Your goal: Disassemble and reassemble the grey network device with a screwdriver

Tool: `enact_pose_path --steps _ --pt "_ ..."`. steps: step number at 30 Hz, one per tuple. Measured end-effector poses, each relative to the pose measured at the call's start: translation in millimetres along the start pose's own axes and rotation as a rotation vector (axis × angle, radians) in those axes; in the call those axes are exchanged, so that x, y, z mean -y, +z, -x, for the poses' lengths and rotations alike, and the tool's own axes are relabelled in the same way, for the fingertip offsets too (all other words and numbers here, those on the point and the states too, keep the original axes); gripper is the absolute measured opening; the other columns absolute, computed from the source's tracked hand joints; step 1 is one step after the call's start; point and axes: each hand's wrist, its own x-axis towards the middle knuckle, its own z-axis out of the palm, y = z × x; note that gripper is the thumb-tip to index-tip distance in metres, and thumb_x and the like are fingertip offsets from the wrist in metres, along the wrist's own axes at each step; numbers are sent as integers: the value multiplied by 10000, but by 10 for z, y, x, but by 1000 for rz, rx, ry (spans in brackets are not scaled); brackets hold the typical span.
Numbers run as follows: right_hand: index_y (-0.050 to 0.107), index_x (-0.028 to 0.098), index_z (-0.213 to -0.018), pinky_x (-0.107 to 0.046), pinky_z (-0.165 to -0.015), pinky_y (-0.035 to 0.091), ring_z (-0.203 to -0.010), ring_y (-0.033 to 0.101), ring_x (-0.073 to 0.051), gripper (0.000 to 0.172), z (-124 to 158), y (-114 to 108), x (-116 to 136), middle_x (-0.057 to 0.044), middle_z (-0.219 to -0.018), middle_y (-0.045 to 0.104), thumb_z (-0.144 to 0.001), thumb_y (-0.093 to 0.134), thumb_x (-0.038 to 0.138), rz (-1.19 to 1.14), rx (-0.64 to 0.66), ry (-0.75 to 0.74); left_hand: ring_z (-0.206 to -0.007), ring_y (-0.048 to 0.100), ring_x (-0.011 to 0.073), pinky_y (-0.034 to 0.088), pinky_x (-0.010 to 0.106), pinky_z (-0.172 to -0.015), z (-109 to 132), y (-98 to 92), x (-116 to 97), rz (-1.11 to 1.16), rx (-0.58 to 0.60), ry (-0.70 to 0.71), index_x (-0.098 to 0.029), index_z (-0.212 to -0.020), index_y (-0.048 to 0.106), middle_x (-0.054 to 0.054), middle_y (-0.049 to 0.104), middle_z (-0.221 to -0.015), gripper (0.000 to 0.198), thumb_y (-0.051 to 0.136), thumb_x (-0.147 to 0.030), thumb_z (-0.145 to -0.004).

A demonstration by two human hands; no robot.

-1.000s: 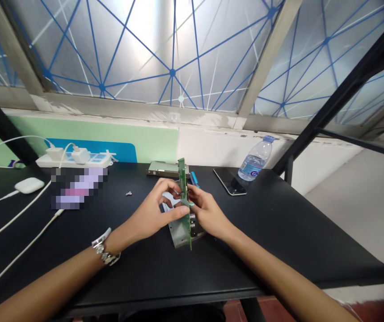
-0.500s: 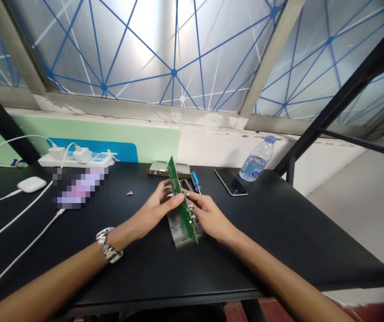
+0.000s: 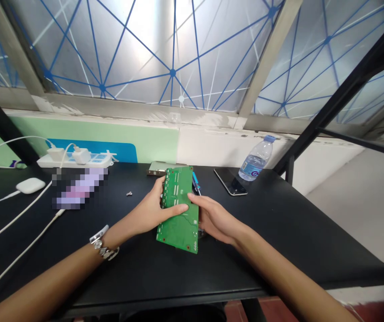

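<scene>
Both hands hold a green circuit board [image 3: 178, 232], its broad face tilted up toward me. My left hand [image 3: 154, 203] is closed on the left edge, thumb flat across the face. On the right edge, my right hand [image 3: 213, 217] grips with the thumb on top and the other fingers behind. The metal casing beneath is almost wholly hidden by the board and hand. A blue-handled screwdriver [image 3: 196, 182] lies just beyond the board's right edge. Behind the board's top edge sits a flat metal box [image 3: 158, 167], partly covered.
Small screws [image 3: 129, 193] lie on the black desk [image 3: 131, 273] to the left. A dark phone [image 3: 230, 181] and a water bottle [image 3: 256, 160] are at the right. Further left are a white power strip [image 3: 47, 161], a white charging case [image 3: 31, 185], cables and a pixelated item [image 3: 81, 188].
The board has turned from nearly edge-on to showing its broad face, now covering the metal casing. My right thumb has come onto the board's face.
</scene>
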Motion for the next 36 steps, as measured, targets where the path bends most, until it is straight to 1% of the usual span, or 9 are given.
enact_pose_path --steps 2,7,12,16,21,26,30,33,36 --pt "702 154 -1081 -422 -914 515 -979 687 -251 340 -23 -24 5 -112 -1031 744 -877 662 423 -4 -55 -39 -1175 593 336 540 460 -889 -11 -55 -66 6 7 -50 -241 -1402 367 176 555 -1348 708 743 -373 -818" --pt "719 149 -968 -371 -819 542 -865 680 -212 293 -59 -140 63 -94 -921 739 -865 681 421 71 -108 -121 -1044 633 297 544 291 -590 -41 -221 -236 69 83 -171 -262 -1377 461 147 592 -1299 535 634 -413 -893" --pt "702 165 -953 -280 -629 550 -734 622 -152 315 -65 -275 90 -48 -820 668 -879 652 468 238 -148 -130 -1005 636 255 544 232 -547 -43 -288 -310 129 116 -134 -225 -1315 577 134 606 -1297 449 642 -331 -884" --pt "675 177 -968 -286 -629 581 -741 601 -141 318 -69 -298 67 -28 -837 633 -816 728 450 391 -174 -117 -958 659 234 541 210 -527 -33 -281 -325 137 69 -68 -234 -1339 551 130 608 -1305 481 659 -331 -880" --pt "637 180 -1139 -258 -644 544 -810 638 -155 377 -33 -196 59 -51 -926 686 -868 679 440 515 -131 -113 -942 666 225 564 231 -575 -35 -263 -307 208 82 -31 -228 -1344 536 122 620 -1278 464 639 -324 -902" --pt "576 252 -1337 -305 -810 544 -1057 628 -198 438 45 -97 110 -79 -1234 643 -946 572 448 496 24 -140 -983 651 231 574 287 -688 -31 -245 -298 284 107 -20 -211 -1275 580 112 628 -1234 392 652 -290 -899" --pt "469 255 -1453 -386 -912 514 -1019 636 -210 591 53 -82 95 -80 -1233 652 -909 642 411 473 138 -178 -1051 610 242 536 338 -804 -28 -189 -267 232 73 32 -190 -1226 589 110 621 -1197 365 671 -295 -886" --pt "459 264 -1463 -393 -943 491 -1038 625 -214 642 44 -90 73 -80 -1304 610 -878 686 400 502 136 -223 -1175 542 271 482 399 -938 -34 -132 -221 165 -1 68 -185 -1242 552 116 587 -1226 416 688 -325 -874" --pt "435 263 -1478 -397 -951 481 -1057 615 -219 669 42 -95 72 -87 -1313 597 -875 693 395 502 146 -239 -1279 476 294 443 441 -1011 -35 -90 -180 196 9 61 -216 -1298 496 120 544 -1299 471 675 -359 -886"
